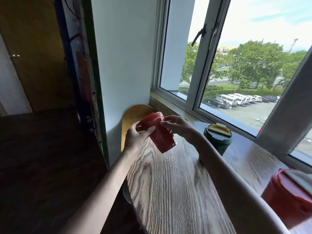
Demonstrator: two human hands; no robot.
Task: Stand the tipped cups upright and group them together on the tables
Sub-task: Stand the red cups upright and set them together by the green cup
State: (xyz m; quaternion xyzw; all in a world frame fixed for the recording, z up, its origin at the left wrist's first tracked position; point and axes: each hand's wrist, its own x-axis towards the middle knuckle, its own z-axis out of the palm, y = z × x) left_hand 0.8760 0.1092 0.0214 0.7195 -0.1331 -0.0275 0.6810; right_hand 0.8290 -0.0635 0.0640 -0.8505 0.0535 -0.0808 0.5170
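Head view, left hand (pixel 135 139) and right hand (pixel 175 126), each grip clamped on tilted red cup (pixel 158 134)

red cup (pixel 158 134) tilted, held aloft | green cup (pixel 217 141) upright | second red cup (pixel 287 196) upright

Bright daylight pours in through the white-framed window (pixel 219 73) at right, leaving glare on the grey-grained wooden table (pixel 177 183). The room at left is dim. Straight lines bow at the edges, and the near corners look soft and blurred.
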